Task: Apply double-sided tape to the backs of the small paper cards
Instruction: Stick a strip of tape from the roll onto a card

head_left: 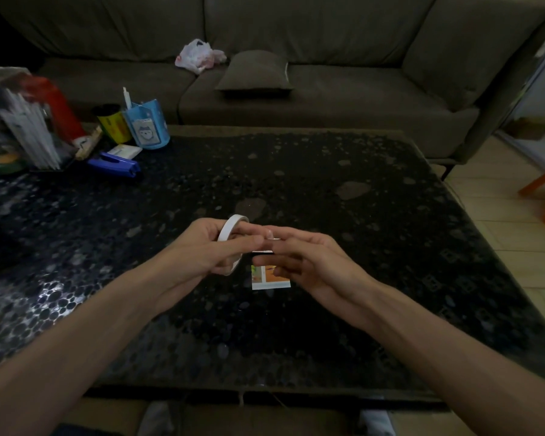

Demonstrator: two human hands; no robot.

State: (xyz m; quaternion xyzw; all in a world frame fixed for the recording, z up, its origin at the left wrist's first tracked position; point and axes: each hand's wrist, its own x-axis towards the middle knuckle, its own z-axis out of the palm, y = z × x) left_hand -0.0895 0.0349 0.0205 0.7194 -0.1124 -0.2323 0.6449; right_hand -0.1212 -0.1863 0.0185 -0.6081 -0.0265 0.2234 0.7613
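Left hand (202,247) grips white ring-shaped roll of double-sided tape (230,229), held above black pebble-patterned surface (328,199). Right hand (309,259), fingers nearly straight, meets the roll's loose end; pinch or touch, cannot tell. Small white-bordered picture card (271,280) lies on the surface beneath both hands.

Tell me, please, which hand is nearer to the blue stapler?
Left. The left hand, gripping the tape roll, is right of the blue stapler and closer to the camera; the right hand lies even farther right.
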